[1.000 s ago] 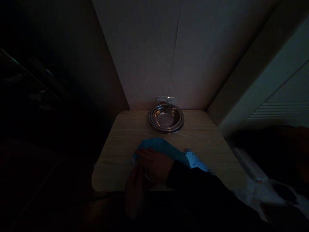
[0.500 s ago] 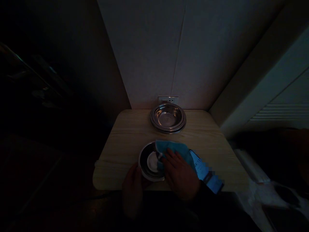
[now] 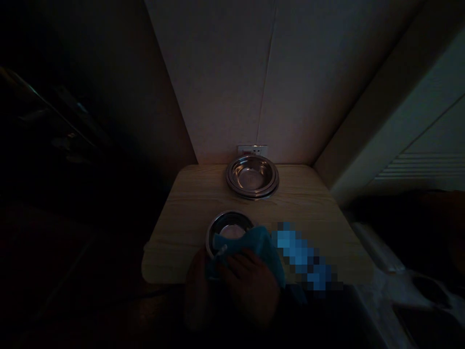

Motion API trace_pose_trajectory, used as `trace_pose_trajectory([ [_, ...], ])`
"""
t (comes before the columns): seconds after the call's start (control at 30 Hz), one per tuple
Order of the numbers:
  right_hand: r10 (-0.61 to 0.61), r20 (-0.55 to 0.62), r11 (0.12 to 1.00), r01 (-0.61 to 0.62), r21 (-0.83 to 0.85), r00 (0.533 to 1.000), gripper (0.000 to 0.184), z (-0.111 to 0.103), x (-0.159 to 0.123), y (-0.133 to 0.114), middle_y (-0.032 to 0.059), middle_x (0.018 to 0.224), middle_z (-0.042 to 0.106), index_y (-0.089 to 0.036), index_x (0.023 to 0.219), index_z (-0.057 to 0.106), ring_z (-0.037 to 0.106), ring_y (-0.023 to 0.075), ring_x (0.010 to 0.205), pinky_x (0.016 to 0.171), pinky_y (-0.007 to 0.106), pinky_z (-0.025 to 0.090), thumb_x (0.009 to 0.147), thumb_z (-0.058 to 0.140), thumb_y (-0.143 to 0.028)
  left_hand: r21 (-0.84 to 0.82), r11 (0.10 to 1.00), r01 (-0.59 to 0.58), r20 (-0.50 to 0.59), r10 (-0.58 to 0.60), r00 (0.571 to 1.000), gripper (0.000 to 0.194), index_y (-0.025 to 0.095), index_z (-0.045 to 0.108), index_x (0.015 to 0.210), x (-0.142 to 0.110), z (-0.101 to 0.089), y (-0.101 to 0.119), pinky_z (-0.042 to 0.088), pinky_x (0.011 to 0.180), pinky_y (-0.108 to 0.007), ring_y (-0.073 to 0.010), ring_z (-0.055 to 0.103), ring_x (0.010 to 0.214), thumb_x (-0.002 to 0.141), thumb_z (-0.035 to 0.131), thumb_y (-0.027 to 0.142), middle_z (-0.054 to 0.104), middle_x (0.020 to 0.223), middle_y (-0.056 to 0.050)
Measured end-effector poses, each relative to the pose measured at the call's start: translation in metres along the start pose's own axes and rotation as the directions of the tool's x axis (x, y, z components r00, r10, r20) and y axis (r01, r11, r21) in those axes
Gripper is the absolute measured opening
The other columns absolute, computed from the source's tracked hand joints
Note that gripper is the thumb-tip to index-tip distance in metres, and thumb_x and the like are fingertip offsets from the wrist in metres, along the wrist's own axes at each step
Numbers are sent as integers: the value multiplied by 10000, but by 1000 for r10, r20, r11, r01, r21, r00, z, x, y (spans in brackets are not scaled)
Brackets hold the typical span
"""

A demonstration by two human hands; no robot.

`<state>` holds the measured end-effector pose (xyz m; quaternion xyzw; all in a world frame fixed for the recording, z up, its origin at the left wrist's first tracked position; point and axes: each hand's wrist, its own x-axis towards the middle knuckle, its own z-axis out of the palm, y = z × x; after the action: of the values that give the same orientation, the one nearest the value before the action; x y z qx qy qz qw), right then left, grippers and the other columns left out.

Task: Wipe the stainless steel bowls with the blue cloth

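Note:
A shiny metal bowl (image 3: 217, 226) rests on the near part of the wooden table, its open side up. At its near left rim my left hand (image 3: 197, 286) grips the bowl; the fingers are dark and partly hidden. My right hand (image 3: 250, 286) is closed on a blue cloth (image 3: 262, 245), pressing it over the bowl's near rim and partly inside. The cloth drapes to the right of the bowl and covers its near right side. A small white tag-like piece (image 3: 221, 250) shows on the cloth.
The pale wood-grain table (image 3: 174, 223) stands against a wall. Stacked metal bowls or basins (image 3: 251, 179) sit at its back, below a wall socket (image 3: 252, 149). A lit, blurred-out phone (image 3: 300, 254) lies on the right. The room is very dim.
My right hand has moved the cloth left and toward me, from the bowl's right side to its near rim. My left hand stays at the bowl, which has barely shifted.

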<state>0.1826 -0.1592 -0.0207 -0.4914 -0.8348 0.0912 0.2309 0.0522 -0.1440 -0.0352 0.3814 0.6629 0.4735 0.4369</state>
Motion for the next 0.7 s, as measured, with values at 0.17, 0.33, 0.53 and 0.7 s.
trace_pose_trajectory([
  [0.17, 29, -158, 989, -5, 148, 987, 298, -11, -18, 14, 86, 1080, 667, -186, 1129, 592, 603, 207, 1022, 976, 413, 414, 904, 397, -162, -110, 979, 171, 79, -163, 983, 400, 175, 600, 1058, -2, 7, 19, 495, 811, -366, -246, 646, 917, 729, 599, 404, 691, 1000, -100],
  [0.33, 583, -223, 758, -423, 497, 781, 305, -17, -32, 13, 83, 1024, 677, -197, 1104, 586, 637, 219, 942, 765, 330, 533, 928, 364, -311, -220, 922, 319, 153, -290, 945, 543, 184, 522, 1158, 3, 10, 22, 530, 637, -320, -209, 673, 741, 679, 690, 379, 700, 895, -84],
  [0.53, 771, -394, 634, -662, 400, 500, 343, -12, -86, 47, 95, 1002, 653, -240, 1139, 566, 615, 273, 969, 790, 423, 518, 919, 336, -368, -208, 924, 321, 167, -290, 942, 566, 175, 548, 1158, 7, 7, 15, 524, 577, -280, -176, 647, 677, 653, 719, 363, 679, 766, -34],
  [0.7, 760, -458, 640, -651, 408, 461, 344, 3, -107, 35, 104, 1220, 549, -260, 1124, 585, 371, 360, 1262, 974, 543, 379, 838, 487, -425, -334, 845, 418, 247, -349, 904, 539, 210, 540, 1193, 4, 2, 18, 530, 656, -288, -210, 652, 890, 683, 684, 311, 663, 1091, -80],
])
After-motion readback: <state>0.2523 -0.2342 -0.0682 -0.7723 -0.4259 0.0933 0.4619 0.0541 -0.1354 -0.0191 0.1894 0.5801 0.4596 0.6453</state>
